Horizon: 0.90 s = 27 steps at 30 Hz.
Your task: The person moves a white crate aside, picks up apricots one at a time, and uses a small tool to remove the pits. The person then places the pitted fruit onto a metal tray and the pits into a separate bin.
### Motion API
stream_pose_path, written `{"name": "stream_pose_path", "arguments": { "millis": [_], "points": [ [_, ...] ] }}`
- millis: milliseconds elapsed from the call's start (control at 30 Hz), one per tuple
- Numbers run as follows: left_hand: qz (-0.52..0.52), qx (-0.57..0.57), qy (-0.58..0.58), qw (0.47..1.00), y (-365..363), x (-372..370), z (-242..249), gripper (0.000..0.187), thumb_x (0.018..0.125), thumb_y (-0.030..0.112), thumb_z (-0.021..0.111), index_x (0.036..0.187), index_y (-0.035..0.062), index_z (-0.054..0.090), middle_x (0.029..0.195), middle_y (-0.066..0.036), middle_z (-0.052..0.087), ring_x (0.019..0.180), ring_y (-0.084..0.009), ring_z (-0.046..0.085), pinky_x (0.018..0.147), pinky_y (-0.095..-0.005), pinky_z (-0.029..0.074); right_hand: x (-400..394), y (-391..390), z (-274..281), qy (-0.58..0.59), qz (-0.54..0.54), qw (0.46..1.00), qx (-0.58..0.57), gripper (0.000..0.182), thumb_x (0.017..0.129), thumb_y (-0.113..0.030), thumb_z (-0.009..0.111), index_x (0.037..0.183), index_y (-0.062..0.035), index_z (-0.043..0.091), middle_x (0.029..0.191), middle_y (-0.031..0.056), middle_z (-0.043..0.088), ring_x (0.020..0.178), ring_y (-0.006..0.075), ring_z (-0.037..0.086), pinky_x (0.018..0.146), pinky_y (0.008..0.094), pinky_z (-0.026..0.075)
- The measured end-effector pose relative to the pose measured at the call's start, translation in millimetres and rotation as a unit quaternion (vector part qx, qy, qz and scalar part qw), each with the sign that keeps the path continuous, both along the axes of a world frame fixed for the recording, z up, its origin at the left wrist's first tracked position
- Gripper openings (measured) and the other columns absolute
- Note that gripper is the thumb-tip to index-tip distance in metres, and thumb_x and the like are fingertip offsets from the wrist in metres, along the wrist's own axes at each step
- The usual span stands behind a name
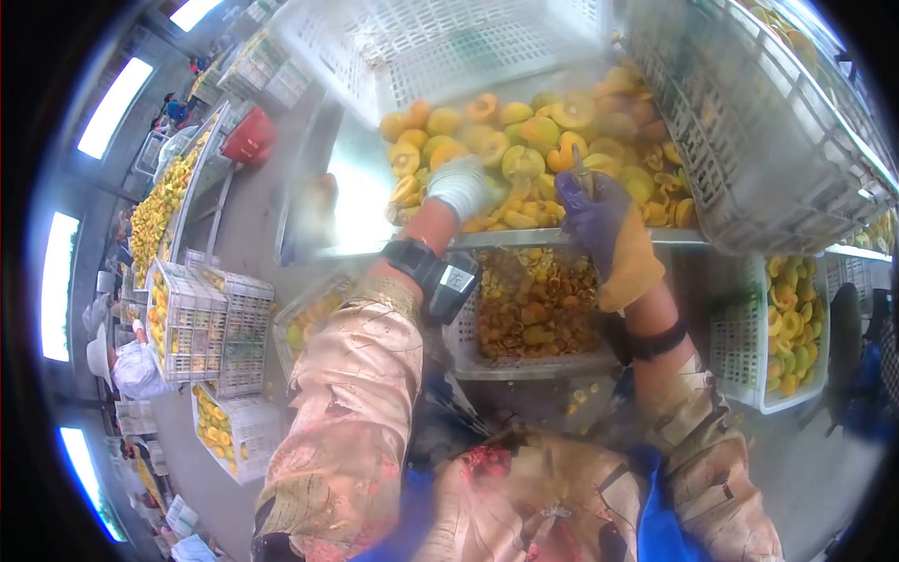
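Note:
My left hand [459, 190], in a white glove, reaches into a heap of halved yellow-orange stone fruit [524, 164] that look like peaches. Blur and fruit hide its fingertips, so what they hold cannot be made out. My right hand [604, 225] wears a purple and yellow glove and is closed around a small knife [581, 169], its narrow tip pointing away from me over the heap. The fruit lies on a metal table [361, 201]. Below the table edge, between my forearms, a white crate [524, 370] holds browned fruit pieces.
A white crate [449, 51] lies tipped behind the heap, and another [768, 140] stands at its right. Crates of fruit [787, 323] sit on the floor at right and left [248, 431]. At far left, a person in a white hat [136, 361] stands near stacked crates [201, 318].

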<state>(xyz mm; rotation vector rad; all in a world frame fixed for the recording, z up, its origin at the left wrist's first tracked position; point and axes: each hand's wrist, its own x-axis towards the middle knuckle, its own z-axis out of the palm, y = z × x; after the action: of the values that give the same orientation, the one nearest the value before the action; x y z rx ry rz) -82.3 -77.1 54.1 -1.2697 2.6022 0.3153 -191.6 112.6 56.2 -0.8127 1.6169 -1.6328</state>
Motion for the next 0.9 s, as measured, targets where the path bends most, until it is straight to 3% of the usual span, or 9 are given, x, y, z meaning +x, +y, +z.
{"name": "stream_pose_path", "arguments": {
  "millis": [167,233,267,333,433,500,633,833,900],
  "points": [
    [0.003,0.09,0.306,0.948,-19,46,-19,0.046,0.084,0.042,0.06,0.103,0.0001,0.063,0.095,-0.013,0.067,0.088,-0.03,0.066,0.076,-0.0362,0.053,15,11,40,-0.102,0.006,0.995,0.025,0.031,0.094,-0.034,0.063,0.099,-0.0036,0.059,0.07,0.0002,0.053,0.058,0.0095,0.051,0.049,0.0245,0.041],
    [0.072,0.377,0.596,0.705,8,82,20,0.047,0.09,0.045,0.051,0.11,0.0026,0.06,0.094,-0.011,0.065,0.081,-0.0253,0.064,0.067,-0.031,0.052,20,13,33,-0.112,0.031,0.993,0.032,0.031,0.095,-0.033,0.061,0.1,-0.0033,0.059,0.07,0.0005,0.054,0.058,0.0095,0.052,0.05,0.0247,0.041],
    [0.079,0.372,0.598,0.706,32,87,36,0.047,0.09,0.045,0.051,0.11,0.0026,0.06,0.094,-0.011,0.065,0.081,-0.0253,0.064,0.067,-0.031,0.052,18,15,15,0.075,0.099,0.992,0.011,0.028,0.095,-0.031,0.061,0.105,-0.0044,0.06,0.076,0.0061,0.058,0.066,0.0188,0.057,0.054,0.031,0.045],
    [0.353,0.493,0.684,0.406,73,84,54,0.054,0.092,0.05,0.046,0.117,0.0031,0.057,0.095,-0.013,0.065,0.074,-0.024,0.062,0.056,-0.03,0.048,30,16,12,0.26,0.172,0.95,-0.015,0.027,0.094,-0.028,0.062,0.109,-0.0054,0.06,0.082,0.0117,0.063,0.074,0.0281,0.063,0.059,0.0373,0.049],
    [0.259,0.573,0.675,0.385,75,105,17,0.059,0.093,0.053,0.043,0.121,0.002,0.055,0.093,-0.014,0.065,0.067,-0.0252,0.06,0.052,-0.0308,0.047,53,20,23,0.098,0.145,0.978,0.113,0.032,0.092,-0.031,0.062,0.11,-0.0045,0.059,0.088,0.0192,0.063,0.08,0.0383,0.062,0.064,0.0459,0.05],
    [0.229,0.559,0.685,0.406,77,107,8,0.06,0.094,0.053,0.043,0.122,0.0014,0.054,0.091,-0.014,0.065,0.064,-0.0259,0.06,0.049,-0.0323,0.047,52,24,-6,0.407,0.159,0.89,-0.13,0.035,0.093,-0.028,0.062,0.116,-0.0012,0.058,0.074,0.0082,0.061,0.068,0.019,0.064,0.058,0.0321,0.05],
    [0.137,0.587,0.682,0.415,68,102,1,0.054,0.094,0.046,0.048,0.122,0.0008,0.055,0.091,-0.014,0.064,0.065,-0.0263,0.061,0.053,-0.0336,0.05,65,22,-4,0.58,0.105,0.806,0.054,0.037,0.09,-0.023,0.065,0.118,-0.0002,0.058,0.081,0.0148,0.066,0.075,0.0305,0.067,0.063,0.0393,0.053],
    [0.207,0.541,0.715,0.392,77,93,-13,0.048,0.094,0.037,0.052,0.124,0.0002,0.054,0.108,-0.015,0.062,0.094,-0.0251,0.062,0.073,-0.0325,0.055,76,17,10,0.45,0.101,0.882,0.096,0.036,0.092,-0.026,0.064,0.112,0.003,0.059,0.085,0.0167,0.067,0.075,0.0324,0.066,0.065,0.0384,0.052],
    [0.185,0.498,0.737,0.418,82,88,-7,0.049,0.094,0.037,0.052,0.126,-0.0001,0.053,0.113,-0.016,0.06,0.103,-0.0248,0.06,0.08,-0.0325,0.055,80,14,7,0.213,0.124,0.967,0.071,0.043,0.096,-0.04,0.056,0.102,0.002,0.059,0.082,0.0221,0.066,0.069,0.0359,0.065,0.061,0.043,0.05]
  ]
}}
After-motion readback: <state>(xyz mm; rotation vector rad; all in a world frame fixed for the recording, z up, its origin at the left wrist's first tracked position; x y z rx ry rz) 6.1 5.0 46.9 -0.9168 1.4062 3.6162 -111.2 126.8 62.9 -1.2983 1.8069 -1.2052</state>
